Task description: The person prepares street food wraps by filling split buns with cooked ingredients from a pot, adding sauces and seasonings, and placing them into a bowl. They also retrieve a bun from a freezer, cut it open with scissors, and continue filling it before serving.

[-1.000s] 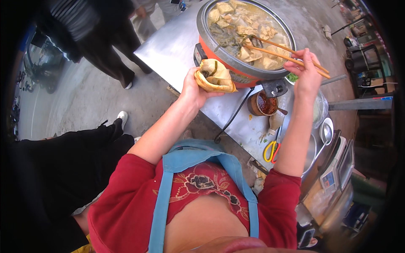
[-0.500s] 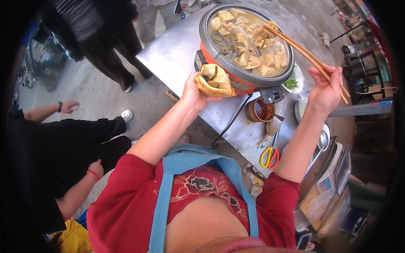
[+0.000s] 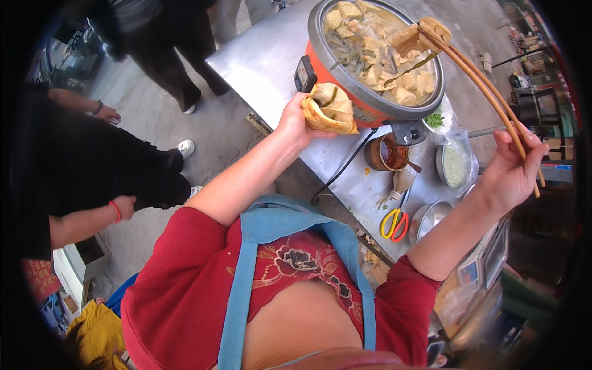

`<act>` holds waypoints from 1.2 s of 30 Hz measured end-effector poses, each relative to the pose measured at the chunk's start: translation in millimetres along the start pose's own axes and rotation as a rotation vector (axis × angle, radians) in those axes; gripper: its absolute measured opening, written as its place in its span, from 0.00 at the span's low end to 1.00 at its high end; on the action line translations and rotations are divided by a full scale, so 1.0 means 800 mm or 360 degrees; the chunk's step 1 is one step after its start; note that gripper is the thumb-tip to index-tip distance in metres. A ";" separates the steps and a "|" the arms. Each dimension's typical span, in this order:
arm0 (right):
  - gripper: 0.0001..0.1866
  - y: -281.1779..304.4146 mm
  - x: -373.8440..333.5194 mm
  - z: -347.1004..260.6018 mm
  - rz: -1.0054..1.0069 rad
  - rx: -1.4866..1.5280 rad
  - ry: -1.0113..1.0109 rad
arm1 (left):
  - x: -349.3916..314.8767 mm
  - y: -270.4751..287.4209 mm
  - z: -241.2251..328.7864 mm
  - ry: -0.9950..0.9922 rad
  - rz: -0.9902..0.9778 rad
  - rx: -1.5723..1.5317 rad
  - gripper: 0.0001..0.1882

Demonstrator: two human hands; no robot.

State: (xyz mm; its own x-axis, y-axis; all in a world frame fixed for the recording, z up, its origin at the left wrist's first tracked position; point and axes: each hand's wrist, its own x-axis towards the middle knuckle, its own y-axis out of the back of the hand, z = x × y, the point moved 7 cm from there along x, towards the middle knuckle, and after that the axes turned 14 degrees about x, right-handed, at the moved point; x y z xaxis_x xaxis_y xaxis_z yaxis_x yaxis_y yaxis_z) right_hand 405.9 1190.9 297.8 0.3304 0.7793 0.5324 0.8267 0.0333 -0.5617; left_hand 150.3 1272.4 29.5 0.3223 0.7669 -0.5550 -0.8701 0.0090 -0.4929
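My left hand (image 3: 295,120) is closed round a folded flatbread (image 3: 328,116) whose open pocket shows pale filling and dark green strips. It is held just beside the near left wall of an orange electric pot (image 3: 347,88) with a grey rim. Simmering in the pot's broth are tofu chunks (image 3: 407,95) and dark kelp-like strips. A pair of long wooden chopsticks (image 3: 484,80) is gripped in my right hand (image 3: 510,169), out to the right of the pot. Their tips pinch a brownish tofu-skin piece (image 3: 436,29) above the pot's right side, and a green strip (image 3: 412,69) dangles below it.
On the metal table (image 3: 259,61) stand a chili sauce pot (image 3: 385,154), a bottle (image 3: 404,182), yellow-and-red scissors (image 3: 394,223), a bowl of greens (image 3: 436,121) and a steel bowl (image 3: 431,217). A scale (image 3: 472,271) sits lower right. People in dark clothes (image 3: 117,154) stand at left.
My right hand has moved right and down, and the chopstick tips have risen with the tofu-skin piece and strip. The flatbread has shifted slightly right with the view. A person at left has moved.
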 end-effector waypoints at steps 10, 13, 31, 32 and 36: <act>0.17 0.004 -0.072 0.072 0.0142 -0.0092 -0.0320 | -0.029 -0.005 0.010 -0.0018 -0.0029 -0.0069 0.26; 0.16 0.004 -0.094 0.107 0.0161 -0.0270 -0.0481 | -0.038 -0.003 0.019 -0.0062 -0.0029 -0.0083 0.26; 0.13 -0.051 -0.058 0.076 -0.0308 -0.0722 -0.0432 | -0.028 -0.006 0.028 -0.0158 -0.0056 -0.0152 0.29; 0.13 -0.045 -0.064 0.085 -0.0261 -0.0748 -0.0463 | -0.029 -0.008 0.030 -0.0157 -0.0094 -0.0185 0.28; 0.13 -0.015 -0.090 0.137 0.0014 -0.0734 -0.0777 | -0.030 -0.018 0.029 -0.0141 -0.0325 -0.0350 0.28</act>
State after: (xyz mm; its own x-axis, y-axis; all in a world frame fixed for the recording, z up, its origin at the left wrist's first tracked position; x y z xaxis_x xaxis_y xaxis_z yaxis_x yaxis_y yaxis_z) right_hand 322.5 1202.7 197.0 0.1835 0.9756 0.1204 0.9707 -0.1605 -0.1788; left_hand 146.4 1268.2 65.3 0.4401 0.8165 -0.3736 -0.6858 0.0370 -0.7268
